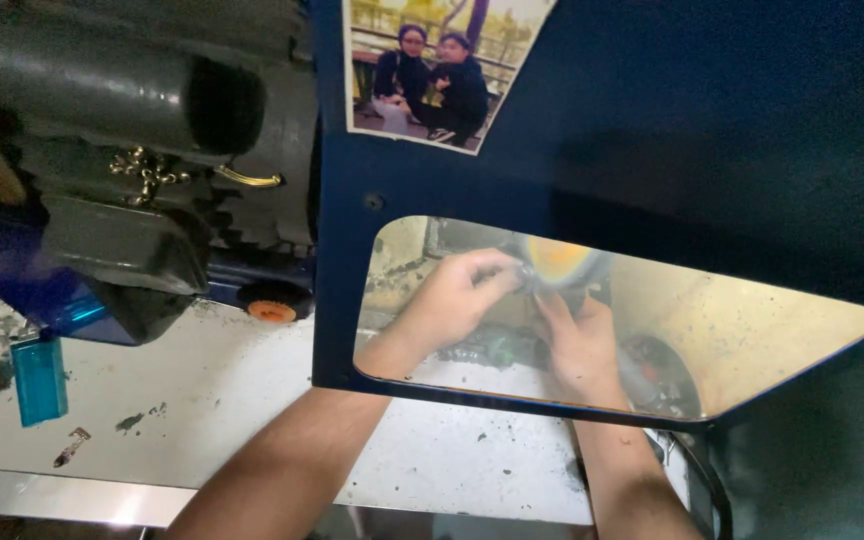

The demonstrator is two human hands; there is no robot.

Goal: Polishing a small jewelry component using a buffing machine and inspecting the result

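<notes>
Both my hands reach behind a dark blue machine guard (652,130) and show through its clear window (772,330). My left hand (457,295) pinches a small grey metal part (530,278) between thumb and fingers. My right hand (582,340) comes up from below and also holds that small part, fingertips meeting the left hand's. A yellow-orange wheel or disc (557,258) sits just behind the part, blurred. What the part is fixed to is hidden.
A photograph of two seated people (432,70) is stuck on the guard. A dark motor housing (132,110) with brass fittings fills the upper left. A turquoise block (39,378) and a small metal scrap (70,447) lie on the stained white bench (222,400).
</notes>
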